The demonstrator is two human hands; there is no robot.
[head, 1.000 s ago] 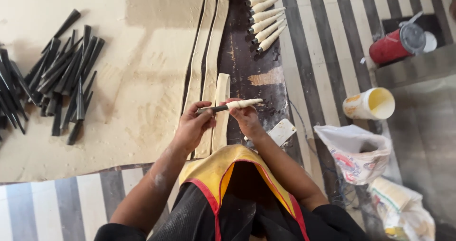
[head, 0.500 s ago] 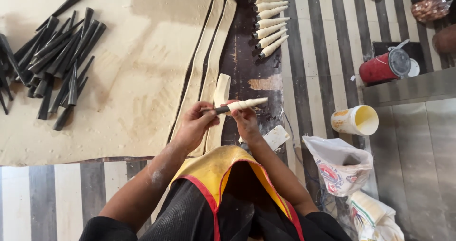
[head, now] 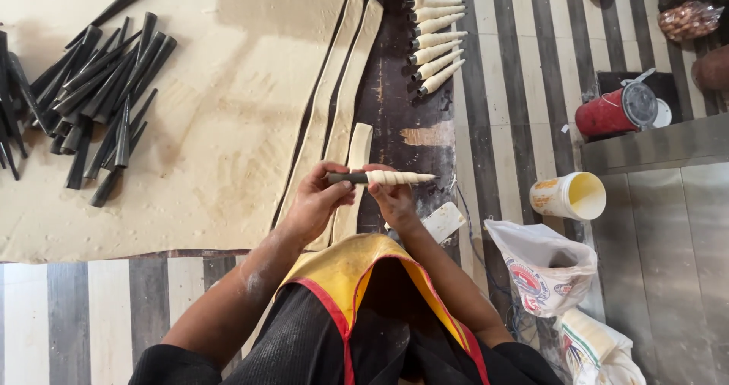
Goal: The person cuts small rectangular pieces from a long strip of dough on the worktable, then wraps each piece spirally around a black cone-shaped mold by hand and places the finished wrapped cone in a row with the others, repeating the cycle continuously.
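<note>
- Left hand (head: pixel 317 203) is curled around the dark wide end of the metal cone mould (head: pixel 345 178), fingers closed on it so the mould lies level above the work surface; that grip looks suited to turning it
- Right hand (head: pixel 391 199) sits under the middle, fingertips pinched against the dough strip (head: pixel 395 177) spiralled round the mould, pointed tip aimed to the person's right; the pinch seems to keep the wrap snug
- Just beneath the hands, a short length of cut dough (head: pixel 358 146) lies on the dark board (head: pixel 402 104), close by for easy reach
- Two long dough strips (head: pixel 338 104) run beside the big rolled dough sheet (head: pixel 220 112), apart from its edge
- Finished wrapped cones (head: pixel 434 43) are lined in a neat row at the board's far end, well apart from the hands
- Bare black moulds (head: pixel 83 81) are heaped at the far left on the sheet
- To the right: yellow tub (head: pixel 569 196), red canister (head: pixel 616 110), white plastic bag (head: pixel 545 267)
</note>
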